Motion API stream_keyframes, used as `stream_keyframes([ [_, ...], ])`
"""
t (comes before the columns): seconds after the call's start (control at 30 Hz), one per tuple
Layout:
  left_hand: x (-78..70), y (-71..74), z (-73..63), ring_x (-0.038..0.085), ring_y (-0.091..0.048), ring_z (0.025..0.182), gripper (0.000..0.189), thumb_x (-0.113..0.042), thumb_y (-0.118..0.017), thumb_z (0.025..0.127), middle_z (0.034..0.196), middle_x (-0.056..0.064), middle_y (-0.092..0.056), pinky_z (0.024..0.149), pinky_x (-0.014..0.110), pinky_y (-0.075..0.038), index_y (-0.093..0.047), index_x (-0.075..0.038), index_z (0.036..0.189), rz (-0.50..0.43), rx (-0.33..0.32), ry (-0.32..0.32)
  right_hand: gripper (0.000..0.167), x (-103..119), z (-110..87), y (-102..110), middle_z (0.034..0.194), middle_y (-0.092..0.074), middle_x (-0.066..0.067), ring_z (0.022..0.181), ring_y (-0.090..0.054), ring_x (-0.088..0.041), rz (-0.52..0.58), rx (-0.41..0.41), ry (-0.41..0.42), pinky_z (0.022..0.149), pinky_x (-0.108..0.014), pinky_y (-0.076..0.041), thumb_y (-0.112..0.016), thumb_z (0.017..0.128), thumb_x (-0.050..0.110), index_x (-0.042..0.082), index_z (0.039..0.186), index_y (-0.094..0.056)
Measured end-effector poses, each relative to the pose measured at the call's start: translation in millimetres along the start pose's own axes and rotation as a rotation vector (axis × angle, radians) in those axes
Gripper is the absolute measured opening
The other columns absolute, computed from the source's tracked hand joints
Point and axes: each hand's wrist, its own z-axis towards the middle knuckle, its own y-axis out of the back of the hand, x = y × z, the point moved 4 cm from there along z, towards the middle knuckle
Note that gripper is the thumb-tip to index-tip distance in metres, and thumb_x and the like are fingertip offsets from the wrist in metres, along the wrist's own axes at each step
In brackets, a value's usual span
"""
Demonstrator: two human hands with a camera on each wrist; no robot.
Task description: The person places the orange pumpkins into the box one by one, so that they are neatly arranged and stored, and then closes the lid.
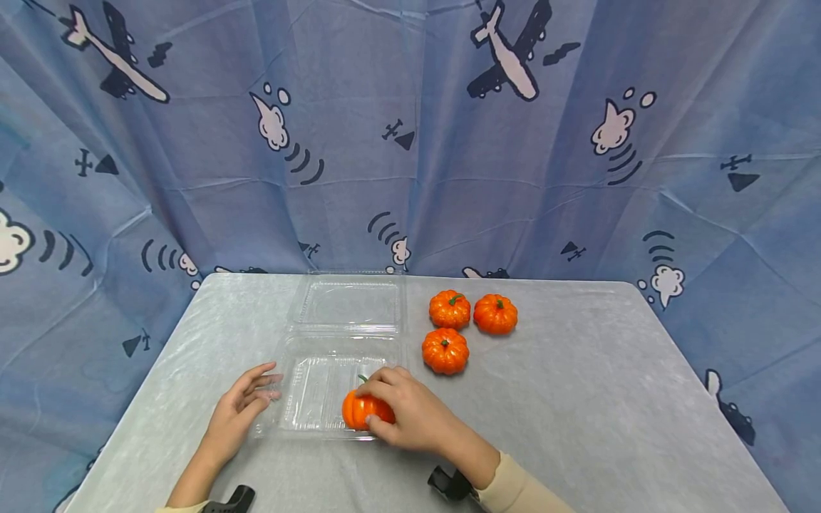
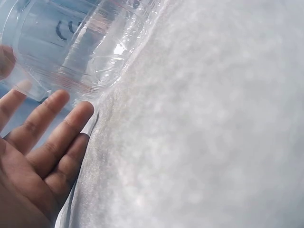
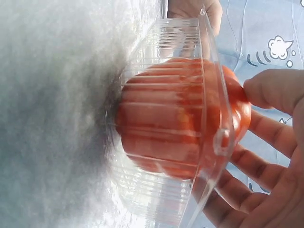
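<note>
A clear plastic clamshell box point(image 1: 308, 399) lies unfolded on the table, its lid point(image 1: 349, 303) laid back toward the curtain. In the right front part of the tray sits a small orange pumpkin point(image 3: 161, 118) with a green stem. My right hand point(image 1: 410, 412) grips this pumpkin from above and the right, thumb on the near side. Through the ribbed wall, the right wrist view shows the pumpkin low in the tray. At the box's left edge is my left hand point(image 1: 236, 413), fingers loosely extended; whether its fingertips touch the rim I cannot tell.
Three more orange pumpkins stand right of the box: one at the back point(image 1: 450, 309), one to its right point(image 1: 495, 314) and one nearer point(image 1: 445, 350). A grey-white cloth point(image 1: 577, 399) covers the table. Behind hangs a blue printed curtain point(image 1: 449, 178).
</note>
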Motion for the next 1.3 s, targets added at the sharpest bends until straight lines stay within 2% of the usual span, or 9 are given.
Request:
stream_keyframes([
  [0.57,-0.6,-0.2,-0.5,0.012,-0.068,0.096,0.046,0.004,-0.049,0.094,0.123,0.023,-0.062,0.082,0.019,-0.053,-0.045,-0.003,0.140,-0.001,0.000,-0.003,0.034,-1.6,-0.4,-0.2,0.110,-0.061,0.005,0.100,-0.055,-0.012,-0.023,-0.002,-0.006,0.085,-0.025,-0.050,-0.067,0.083,0.027,0.021,0.116,-0.067],
  [0.77,-1.0,-0.3,-0.3,0.012,-0.068,0.096,0.046,0.004,-0.049,0.094,0.123,0.023,-0.062,0.082,0.019,-0.053,-0.046,-0.003,0.140,0.001,-0.002,0.006,0.031,0.2,-0.3,-0.6,0.104,-0.061,0.008,0.094,-0.054,-0.010,-0.043,-0.021,0.033,0.082,-0.022,-0.048,-0.069,0.080,0.023,0.021,0.111,-0.067],
  [0.93,-1.8,-0.1,0.2,0.012,-0.068,0.096,0.046,0.003,-0.049,0.094,0.123,0.022,-0.062,0.082,0.019,-0.053,-0.046,-0.004,0.140,0.011,-0.004,0.017,0.032,1.7,-1.0,-0.4,0.104,-0.061,0.008,0.094,-0.055,-0.010,-0.047,-0.028,0.059,0.085,-0.023,-0.047,-0.071,0.077,0.023,0.021,0.109,-0.067],
  [1.3,0.1,-0.2,0.4,0.011,-0.067,0.096,0.046,0.002,-0.049,0.095,0.123,0.022,-0.062,0.082,0.020,-0.053,-0.045,-0.005,0.140,0.006,-0.001,0.020,0.038,-0.8,-0.6,-0.9,0.109,-0.059,0.005,0.100,-0.055,-0.012,-0.017,-0.008,0.022,0.088,-0.026,-0.050,-0.071,0.078,0.022,0.022,0.116,-0.066],
])
